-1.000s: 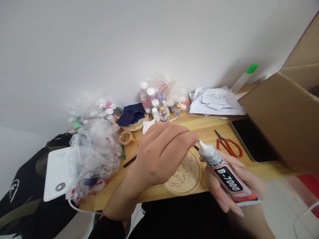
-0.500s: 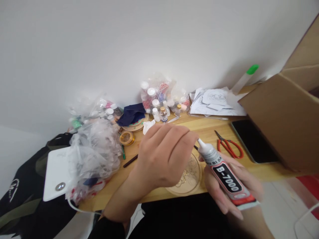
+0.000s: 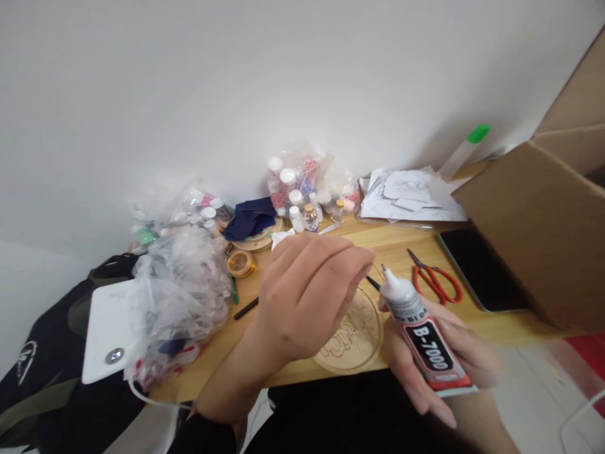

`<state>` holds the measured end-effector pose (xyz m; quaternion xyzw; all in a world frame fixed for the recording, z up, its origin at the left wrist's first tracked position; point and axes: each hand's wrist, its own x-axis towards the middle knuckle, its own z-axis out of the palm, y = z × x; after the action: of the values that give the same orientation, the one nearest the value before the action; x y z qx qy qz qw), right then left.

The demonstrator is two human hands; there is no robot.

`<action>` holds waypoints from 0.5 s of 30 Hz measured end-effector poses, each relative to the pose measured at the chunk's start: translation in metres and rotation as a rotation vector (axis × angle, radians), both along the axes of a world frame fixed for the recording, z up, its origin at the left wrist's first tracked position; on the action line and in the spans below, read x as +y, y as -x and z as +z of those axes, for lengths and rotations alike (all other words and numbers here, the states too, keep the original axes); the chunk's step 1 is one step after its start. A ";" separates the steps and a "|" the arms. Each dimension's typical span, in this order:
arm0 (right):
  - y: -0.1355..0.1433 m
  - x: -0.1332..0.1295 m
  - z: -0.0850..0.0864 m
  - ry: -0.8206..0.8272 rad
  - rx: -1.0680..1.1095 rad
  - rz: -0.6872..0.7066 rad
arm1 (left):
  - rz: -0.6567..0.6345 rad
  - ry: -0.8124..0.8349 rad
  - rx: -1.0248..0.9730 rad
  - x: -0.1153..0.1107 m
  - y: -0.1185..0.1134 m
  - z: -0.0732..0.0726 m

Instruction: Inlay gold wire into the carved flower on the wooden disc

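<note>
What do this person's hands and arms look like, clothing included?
The left hand and right hand are ungloved; no ring or watch shows. A plain black sleeve covers part of the left arm; no right sleeve is in view.

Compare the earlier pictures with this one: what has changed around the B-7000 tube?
The nozzle of the B-7000 tube has moved slightly right, away from the left hand, leaving a gap; the tube is more upright. The right hand still grips it. The scissors and patterned disc stayed put.
</note>
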<state>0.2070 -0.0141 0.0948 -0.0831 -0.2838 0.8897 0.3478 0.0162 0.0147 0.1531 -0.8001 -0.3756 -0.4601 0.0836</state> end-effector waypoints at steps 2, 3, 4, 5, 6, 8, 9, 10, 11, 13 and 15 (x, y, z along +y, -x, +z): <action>0.000 0.000 0.000 0.006 0.011 -0.005 | -0.008 0.008 -0.003 0.000 0.000 0.001; 0.000 0.000 0.000 0.005 0.025 -0.005 | -0.013 0.013 -0.006 -0.001 0.000 0.001; 0.001 0.000 0.000 0.002 0.042 -0.004 | -0.018 0.020 -0.010 -0.001 0.000 0.002; 0.001 0.000 0.001 0.001 0.053 -0.005 | -0.023 0.030 -0.014 -0.001 0.000 0.002; 0.001 0.000 0.001 0.002 0.061 -0.008 | -0.030 0.040 -0.017 -0.001 0.000 0.003; 0.001 0.000 0.001 0.011 0.062 -0.017 | -0.048 0.052 -0.020 -0.001 0.000 0.004; 0.001 0.000 0.001 0.014 0.056 -0.017 | -0.054 0.057 -0.022 -0.001 0.000 0.004; 0.001 0.001 0.001 0.015 0.049 -0.016 | -0.058 0.064 -0.026 -0.001 0.000 0.004; 0.001 0.001 0.001 0.016 0.039 -0.010 | -0.062 0.072 -0.031 -0.001 0.000 0.004; 0.000 0.002 0.000 0.012 0.013 0.004 | -0.073 0.097 -0.045 -0.001 0.000 0.004; -0.001 0.002 0.000 0.006 -0.013 0.012 | -0.086 0.111 -0.063 -0.001 0.000 0.003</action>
<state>0.2077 -0.0116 0.0947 -0.0880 -0.2837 0.8922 0.3403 0.0159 0.0133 0.1561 -0.8040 -0.3682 -0.4668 0.0075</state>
